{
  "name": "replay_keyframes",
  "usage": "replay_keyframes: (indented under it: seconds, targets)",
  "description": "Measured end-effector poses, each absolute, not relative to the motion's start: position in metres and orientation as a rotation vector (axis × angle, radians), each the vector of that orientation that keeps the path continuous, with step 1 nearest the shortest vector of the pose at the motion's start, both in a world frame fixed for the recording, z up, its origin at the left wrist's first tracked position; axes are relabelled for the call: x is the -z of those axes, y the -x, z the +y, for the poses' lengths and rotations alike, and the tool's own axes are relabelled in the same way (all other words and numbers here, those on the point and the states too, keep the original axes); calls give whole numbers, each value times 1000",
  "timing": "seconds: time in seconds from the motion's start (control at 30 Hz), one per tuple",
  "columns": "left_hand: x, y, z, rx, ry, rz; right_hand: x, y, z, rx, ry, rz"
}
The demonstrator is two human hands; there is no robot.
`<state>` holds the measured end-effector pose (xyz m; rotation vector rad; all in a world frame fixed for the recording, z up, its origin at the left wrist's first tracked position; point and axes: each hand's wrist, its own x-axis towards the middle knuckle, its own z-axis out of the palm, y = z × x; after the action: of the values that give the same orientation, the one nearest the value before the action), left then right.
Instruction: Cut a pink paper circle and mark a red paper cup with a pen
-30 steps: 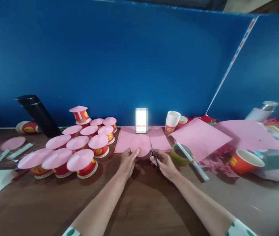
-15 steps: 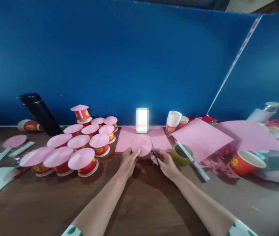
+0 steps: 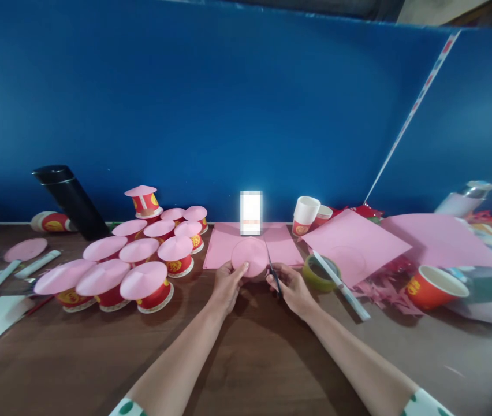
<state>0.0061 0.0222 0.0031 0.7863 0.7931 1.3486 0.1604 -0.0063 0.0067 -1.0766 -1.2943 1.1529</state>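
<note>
Between thumb and fingers, my left hand [image 3: 228,284] grips a round pink paper disc [image 3: 250,254] by its lower left edge. My right hand [image 3: 291,287] is closed on a pair of dark scissors [image 3: 275,278], their blades pointing up and away along the disc's right edge. Whether the blades touch the paper I cannot tell. Behind the disc lies a stack of pink paper sheets [image 3: 284,245], with a bright, blurred-out phone-shaped screen [image 3: 251,212] standing on it.
Several red paper cups with pink cone tops [image 3: 144,280] stand left of my hands. A black flask [image 3: 70,199] leans behind them. To the right are a tape roll [image 3: 320,273], a pale stick-shaped tool [image 3: 345,292], pink sheets [image 3: 356,245] and an orange cup [image 3: 436,287].
My hands, the disc and the scissors hold almost the same positions. The view has shifted very slightly, and a purple-ended roll now shows at the far left.
</note>
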Motion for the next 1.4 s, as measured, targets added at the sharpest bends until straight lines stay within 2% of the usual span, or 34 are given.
replay_keyframes:
  seconds: [1.4]
  targets:
    - [-5,-6,22,-1359,-756,781,-2,-163,-3,-1104,1110,-1347]
